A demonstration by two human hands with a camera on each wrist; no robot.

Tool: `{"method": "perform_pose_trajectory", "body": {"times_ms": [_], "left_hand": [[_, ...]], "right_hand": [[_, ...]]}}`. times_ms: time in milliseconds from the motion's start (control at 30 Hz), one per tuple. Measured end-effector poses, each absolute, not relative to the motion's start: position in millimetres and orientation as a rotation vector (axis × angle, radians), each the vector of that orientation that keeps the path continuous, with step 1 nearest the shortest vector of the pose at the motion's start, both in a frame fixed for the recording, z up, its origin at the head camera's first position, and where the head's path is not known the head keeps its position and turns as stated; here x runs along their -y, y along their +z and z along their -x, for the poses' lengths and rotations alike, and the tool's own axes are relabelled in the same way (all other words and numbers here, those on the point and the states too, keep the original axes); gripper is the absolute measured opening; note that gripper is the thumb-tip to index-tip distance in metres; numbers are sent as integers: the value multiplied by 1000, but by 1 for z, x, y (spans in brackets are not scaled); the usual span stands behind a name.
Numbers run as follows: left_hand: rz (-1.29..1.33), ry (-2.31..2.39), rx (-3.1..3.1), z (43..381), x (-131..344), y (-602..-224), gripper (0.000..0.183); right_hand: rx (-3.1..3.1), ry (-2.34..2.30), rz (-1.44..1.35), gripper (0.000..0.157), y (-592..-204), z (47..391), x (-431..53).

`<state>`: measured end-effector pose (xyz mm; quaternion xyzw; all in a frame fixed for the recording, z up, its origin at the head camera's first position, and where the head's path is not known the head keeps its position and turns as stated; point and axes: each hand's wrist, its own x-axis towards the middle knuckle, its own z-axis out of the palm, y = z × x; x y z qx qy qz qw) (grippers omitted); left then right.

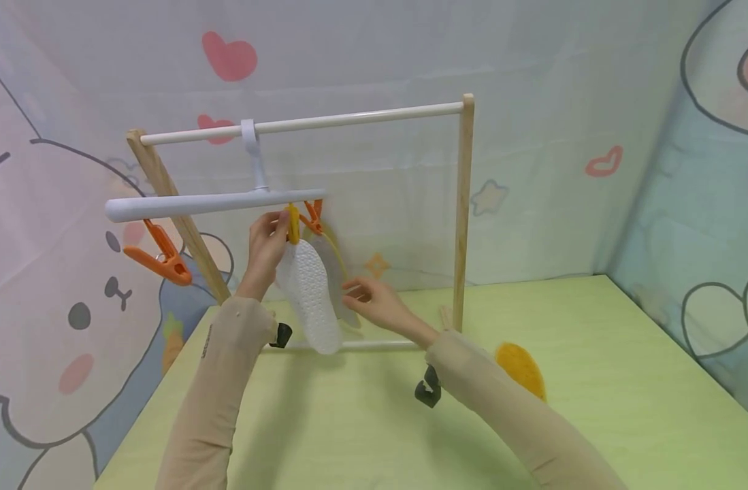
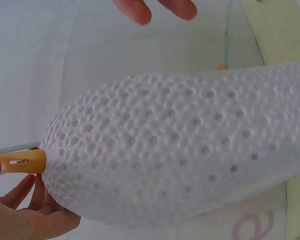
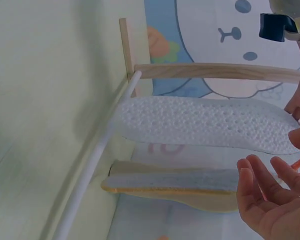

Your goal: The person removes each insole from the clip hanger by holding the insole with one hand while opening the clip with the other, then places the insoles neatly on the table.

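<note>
My left hand [image 1: 267,246] pinches a yellow clothespin [image 1: 294,225] under the right part of a white hanger [image 1: 220,202]. A white dimpled insole [image 1: 315,292] hangs from that clothespin by one end; the clothespin bites the insole's edge [image 2: 22,162]. Behind it, an orange clothespin [image 1: 313,218] holds a grey insole with a yellow rim [image 1: 333,269]. My right hand [image 1: 376,303] hovers just right of the insoles, holding nothing, its fingers loosely bent [image 3: 275,192]. Another orange clothespin [image 1: 160,257] hangs at the hanger's left end with nothing in it.
The hanger hooks over the top white bar [image 1: 361,118] of a rack with wooden posts [image 1: 463,211]. A lower white bar [image 1: 382,345] runs near the green table [image 1: 594,408]. A fuzzy orange-yellow insole [image 1: 521,369] lies by the right forearm. Printed curtains surround the table.
</note>
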<state>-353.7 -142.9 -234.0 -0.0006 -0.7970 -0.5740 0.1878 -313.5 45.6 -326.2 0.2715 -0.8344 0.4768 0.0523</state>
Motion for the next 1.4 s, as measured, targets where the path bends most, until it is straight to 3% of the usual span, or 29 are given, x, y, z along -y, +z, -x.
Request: {"method": "perform_pose_trajectory", "body": {"times_ms": [433, 1400], "left_hand": [[15, -1656, 2271, 353, 133, -231, 40], [186, -1687, 2357, 344, 114, -231, 43]], "right_hand": [[2559, 1485, -822, 34, -339, 318, -35], [2463, 1375, -814, 20, -360, 321, -33]]}}
